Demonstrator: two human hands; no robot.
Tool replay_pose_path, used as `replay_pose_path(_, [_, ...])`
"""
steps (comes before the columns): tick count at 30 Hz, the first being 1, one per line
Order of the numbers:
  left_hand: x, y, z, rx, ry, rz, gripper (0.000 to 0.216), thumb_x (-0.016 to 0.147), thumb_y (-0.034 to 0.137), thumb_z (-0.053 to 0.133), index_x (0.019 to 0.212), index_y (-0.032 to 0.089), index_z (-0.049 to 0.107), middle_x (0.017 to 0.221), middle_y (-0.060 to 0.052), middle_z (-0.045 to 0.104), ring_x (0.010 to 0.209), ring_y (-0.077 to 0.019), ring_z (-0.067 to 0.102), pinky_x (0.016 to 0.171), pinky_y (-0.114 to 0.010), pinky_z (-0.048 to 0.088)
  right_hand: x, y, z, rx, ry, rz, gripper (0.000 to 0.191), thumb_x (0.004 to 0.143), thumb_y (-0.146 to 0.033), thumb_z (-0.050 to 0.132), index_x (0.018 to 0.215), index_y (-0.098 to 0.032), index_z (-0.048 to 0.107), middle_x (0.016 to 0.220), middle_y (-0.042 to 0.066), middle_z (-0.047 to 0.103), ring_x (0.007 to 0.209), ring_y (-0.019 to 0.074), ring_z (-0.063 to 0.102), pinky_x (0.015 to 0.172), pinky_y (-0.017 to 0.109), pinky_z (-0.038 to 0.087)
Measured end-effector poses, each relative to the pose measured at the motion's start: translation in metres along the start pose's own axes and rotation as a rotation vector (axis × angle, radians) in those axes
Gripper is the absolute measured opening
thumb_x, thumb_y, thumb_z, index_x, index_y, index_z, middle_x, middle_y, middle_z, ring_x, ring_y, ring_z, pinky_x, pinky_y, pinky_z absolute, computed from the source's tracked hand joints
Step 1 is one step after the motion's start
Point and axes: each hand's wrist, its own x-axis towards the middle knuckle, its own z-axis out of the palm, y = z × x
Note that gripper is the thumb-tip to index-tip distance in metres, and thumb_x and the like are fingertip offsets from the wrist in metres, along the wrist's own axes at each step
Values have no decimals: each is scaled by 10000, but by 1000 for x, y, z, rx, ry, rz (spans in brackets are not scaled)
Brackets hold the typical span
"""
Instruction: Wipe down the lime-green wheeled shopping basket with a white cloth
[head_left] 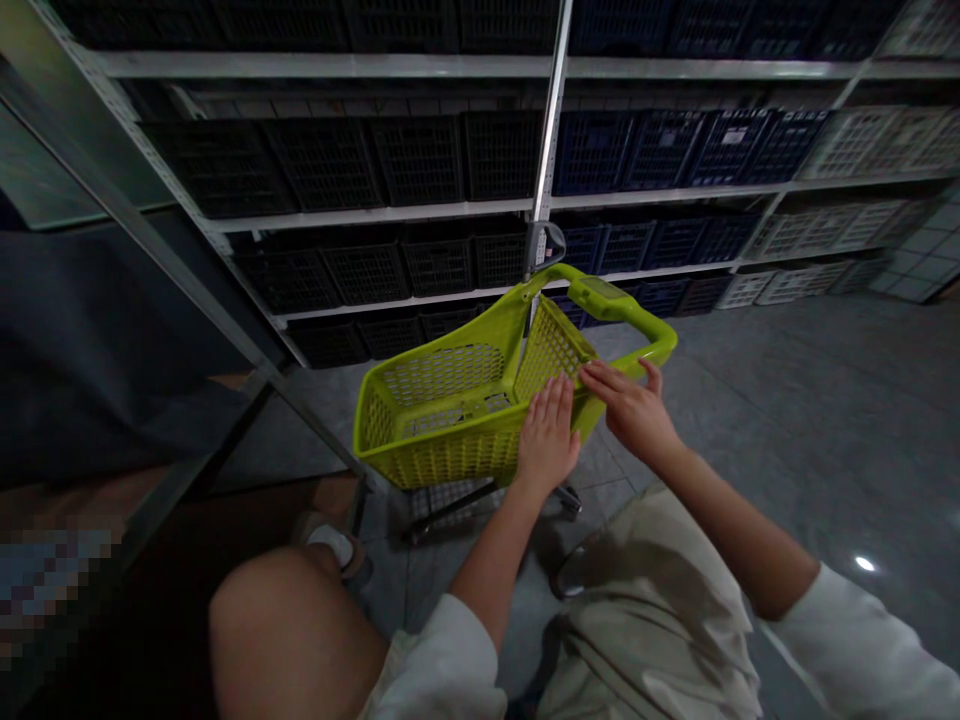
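Green cart rim meets both hands, floor rightward.

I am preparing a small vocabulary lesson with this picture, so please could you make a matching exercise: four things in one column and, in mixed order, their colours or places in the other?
Things
1. Shopping cart
2. Left hand
3. Right hand
4. Pale crates

Colours or places
A. The hand nearer the handle
B. At the right end of the shelves
C. Yellow-green
D. The hand farther from the handle

Right pairs: 1-C, 2-D, 3-A, 4-B
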Motion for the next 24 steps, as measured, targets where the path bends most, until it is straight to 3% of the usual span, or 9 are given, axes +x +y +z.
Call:
replay_pose_path(4, [0, 0, 0, 16, -6, 3, 827, 906, 299, 519, 1577, 80, 89, 1668, -142, 210, 1549, -258, 171, 1249, -445, 259, -2, 66, -17, -57, 88, 217, 525, 833, -27, 388, 1267, -200, 628, 1331, 110, 673, 1279, 256, 594, 1174, 588, 121])
replay_pose_path(6, [0, 1, 1, 22, -6, -3, 833, 905, 303, 524, 1574, 67, 88, 1666, -155, 211, 1550, -263, 163, 1248, -448, 262, -3, 85, -20, -75, 142, 347, 524, 826, -44, 395, 1278, -184, 621, 1334, 136, 665, 1288, 284, 585, 1164, 624, 142])
replay_pose_path(8, [1, 2, 1, 12, -2, -7, 843, 905, 310, 528, 1575, 68, 78, 1664, -160, 216, 1550, -267, 165, 1245, -464, 269, -2, 81, -17, -83, 166, 414, 545, 820, -52, 398, 1315, -169, 593, 1363, 160, 639, 1299, 300, 573, 1165, 640, 148])
replay_pose_path(10, [1, 2, 2, 4, 1, -7, 850, 905, 317, 529, 1578, 73, 70, 1665, -155, 213, 1551, -264, 164, 1247, -469, 265, 0, 57, -9, -79, 161, 384, 564, 821, -41, 384, 1335, -170, 577, 1373, 161, 632, 1312, 293, 563, 1181, 626, 141])
replay_pose_path(14, [1, 1, 3, 45, -26, -2, 844, 896, 310, 537, 1567, 36, 105, 1665, -171, 203, 1556, -255, 137, 1261, -436, 232, 4, -14, 10, -2, 39, 134, 576, 823, -20, 382, 1354, -146, 566, 1371, 140, 639, 1350, 257, 532, 1198, 511, 230])
replay_pose_path(17, [1, 0, 2, 61, -33, -7, 818, 891, 292, 525, 1556, 15, 136, 1658, -180, 222, 1555, -255, 141, 1264, -432, 220, 3, -39, 14, 26, -11, 42, 567, 841, -41, 408, 1387, -123, 537, 1417, 150, 602, 1357, 251, 525, 1195, 474, 251])
replay_pose_path(19, [0, 0, 0, 47, -22, -7, 800, 899, 283, 507, 1563, 41, 134, 1661, -157, 226, 1553, -249, 156, 1261, -434, 227, 1, -31, 10, 30, -11, 9, 572, 849, -35, 395, 1387, -167, 540, 1415, 121, 610, 1337, 238, 547, 1216, 506, 179])
replay_pose_path(21, [0, 0, -1, 29, -10, -3, 800, 907, 286, 502, 1572, 69, 113, 1665, -141, 222, 1550, -248, 171, 1254, -442, 244, -1, -5, 2, 18, 1, 9, 585, 848, -14, 367, 1369, -204, 554, 1396, 95, 629, 1321, 226, 562, 1222, 545, 102])
replay_pose_path(24, [0, 1, -2, 12, -5, 1, 826, 909, 297, 516, 1575, 69, 83, 1664, -156, 216, 1548, -255, 176, 1247, -450, 266, -3, 45, -12, -30, 61, 151, 579, 835, -7, 349, 1321, -204, 595, 1365, 103, 651, 1319, 244, 565, 1204, 578, 86])
